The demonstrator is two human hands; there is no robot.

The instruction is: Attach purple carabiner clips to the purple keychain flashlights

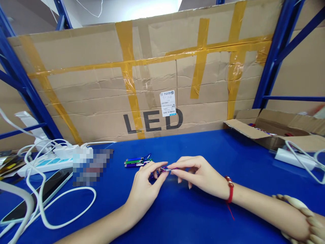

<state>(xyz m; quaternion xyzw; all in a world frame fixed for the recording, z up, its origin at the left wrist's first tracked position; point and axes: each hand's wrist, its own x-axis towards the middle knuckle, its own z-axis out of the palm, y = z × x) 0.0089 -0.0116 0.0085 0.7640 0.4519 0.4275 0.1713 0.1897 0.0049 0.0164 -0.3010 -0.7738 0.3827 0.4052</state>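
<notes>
My left hand (pixel 146 185) pinches a small, shiny purple pen-like tube (pixel 164 169) between thumb and fingertips, above the blue tabletop. From the other side, my right hand (pixel 196 173) closes its thumb and forefinger on the tube's right end. My fingers cover much of the tube, so its full shape is hidden. Just behind my left hand, several slim metallic tubes lie side by side: a green tube (pixel 133 162) between blue ones such as the far blue tube (pixel 134 159). A dark loop or strap shows at their right ends.
At the left are a white power strip (pixel 48 163) with tangled white cables (pixel 40 200) and a phone (pixel 45 191). An open cardboard box (pixel 250 128) and a white adapter (pixel 294 158) stand at the right. A taped cardboard panel (pixel 101 98) rises behind the blue table (pixel 175 217).
</notes>
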